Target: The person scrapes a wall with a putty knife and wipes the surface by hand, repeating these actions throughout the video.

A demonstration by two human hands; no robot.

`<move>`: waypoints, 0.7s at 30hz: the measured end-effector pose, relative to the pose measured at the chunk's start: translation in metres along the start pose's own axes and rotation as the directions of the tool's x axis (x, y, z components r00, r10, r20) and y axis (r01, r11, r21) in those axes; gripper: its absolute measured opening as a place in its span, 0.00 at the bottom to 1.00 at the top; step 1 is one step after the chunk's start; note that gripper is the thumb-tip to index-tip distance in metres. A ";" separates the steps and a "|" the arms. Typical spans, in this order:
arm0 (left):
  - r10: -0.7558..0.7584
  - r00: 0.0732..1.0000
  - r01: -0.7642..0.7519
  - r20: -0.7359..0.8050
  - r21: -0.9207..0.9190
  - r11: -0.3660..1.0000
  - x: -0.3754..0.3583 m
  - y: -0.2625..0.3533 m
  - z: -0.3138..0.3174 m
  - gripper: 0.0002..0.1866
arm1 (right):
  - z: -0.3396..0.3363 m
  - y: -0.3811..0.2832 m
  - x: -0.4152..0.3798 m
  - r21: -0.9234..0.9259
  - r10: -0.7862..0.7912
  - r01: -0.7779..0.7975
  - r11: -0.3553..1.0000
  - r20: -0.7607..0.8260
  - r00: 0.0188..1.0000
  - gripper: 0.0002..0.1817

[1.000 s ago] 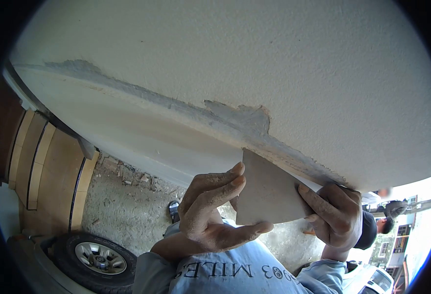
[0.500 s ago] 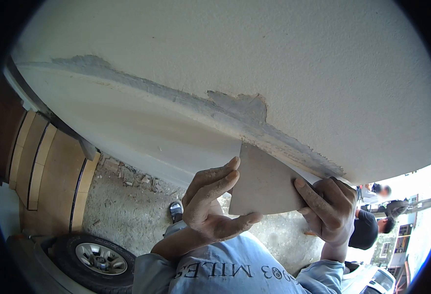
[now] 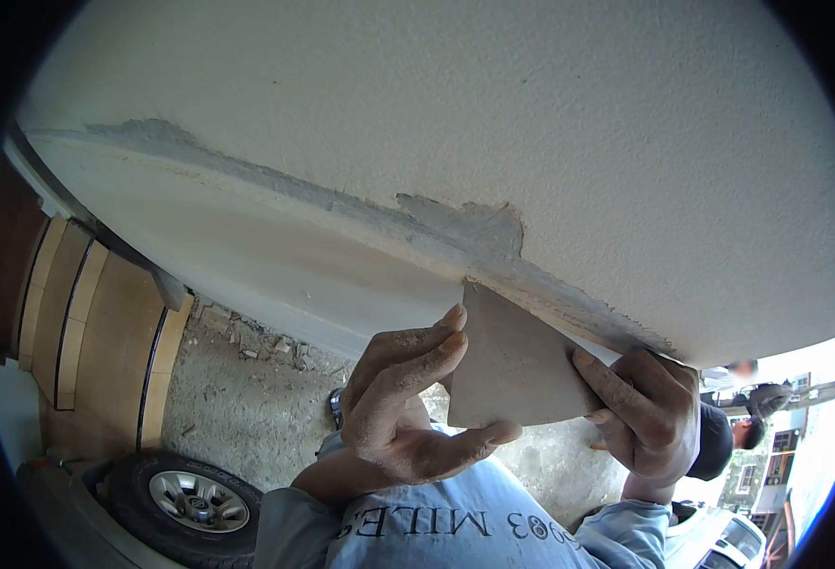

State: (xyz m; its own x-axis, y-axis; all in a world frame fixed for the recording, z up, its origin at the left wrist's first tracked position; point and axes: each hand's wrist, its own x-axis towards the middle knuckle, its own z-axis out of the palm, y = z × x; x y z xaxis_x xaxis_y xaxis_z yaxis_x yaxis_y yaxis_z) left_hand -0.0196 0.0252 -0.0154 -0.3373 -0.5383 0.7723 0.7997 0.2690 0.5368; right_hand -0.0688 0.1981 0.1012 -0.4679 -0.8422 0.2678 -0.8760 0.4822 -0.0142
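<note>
My right hand (image 3: pixel 650 408) grips the right end of a flat, grey-brown plate (image 3: pixel 517 356), which looks like a scraper blade, with a finger laid along its face. My left hand (image 3: pixel 398 403) is curved round the plate's left end. Its fingertips are at the left edge and its thumb at the lower edge, and both hands are dusty. The plate's upper edge lies close against a ridge on the pale wall (image 3: pixel 360 95); exact contact is hard to tell. Just above the plate runs a rough grey filled strip (image 3: pixel 474 228).
On the left are wooden panels (image 3: pixel 109 327) and a vehicle wheel (image 3: pixel 199 503). Rubble (image 3: pixel 270 341) lies on the concrete floor (image 3: pixel 237 408) by the wall foot. A person in a dark cap (image 3: pixel 716 441) is at the right, near a pale vehicle (image 3: pixel 730 545).
The plate and both hands have shifted slightly downward in view. The wall patch also appears a little lower, so the camera has moved too. The hold looks the same.
</note>
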 end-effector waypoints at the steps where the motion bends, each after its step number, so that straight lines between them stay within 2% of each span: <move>1: 0.001 1.000 -0.001 0.007 0.008 1.000 0.001 0.000 -0.001 0.30 | 0.000 0.000 0.000 0.004 0.001 -0.001 1.000 -0.006 1.000 0.23; 4: -0.044 0.999 0.045 0.013 -0.031 0.999 -0.004 -0.002 -0.002 0.30 | 0.000 -0.006 0.001 -0.057 0.028 -0.028 0.998 -0.008 1.000 0.23; 7: -0.118 0.992 0.112 -0.054 -0.109 0.988 -0.010 -0.004 0.002 0.29 | 0.006 -0.007 -0.001 -0.112 0.027 -0.031 0.993 -0.038 0.999 0.23; 10: -0.088 0.995 0.084 -0.048 -0.080 0.993 -0.013 -0.007 0.001 0.30 | 0.013 -0.001 -0.005 -0.090 -0.028 0.019 0.996 -0.097 0.995 0.23; 13: -0.030 0.999 0.030 0.016 -0.001 1.000 -0.017 -0.002 -0.003 0.30 | 0.011 0.000 -0.010 -0.029 -0.034 0.031 0.999 -0.091 0.995 0.22; 19: -0.083 0.997 0.083 0.003 -0.051 0.995 -0.021 0.001 0.001 0.30 | 0.009 -0.001 -0.012 -0.015 -0.018 0.017 1.000 -0.064 0.998 0.22; 21: -0.025 1.000 0.026 0.017 -0.059 0.998 -0.021 0.004 -0.001 0.31 | 0.006 0.000 -0.014 0.015 -0.036 0.037 0.999 -0.063 0.997 0.22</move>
State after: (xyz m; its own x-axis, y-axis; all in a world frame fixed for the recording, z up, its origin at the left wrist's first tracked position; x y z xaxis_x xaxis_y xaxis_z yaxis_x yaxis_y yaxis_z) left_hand -0.0091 0.0370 -0.0295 -0.3656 -0.5314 0.7642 0.8186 0.2071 0.5357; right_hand -0.0628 0.2081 0.0916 -0.4276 -0.8421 0.3286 -0.8944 0.4469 -0.0187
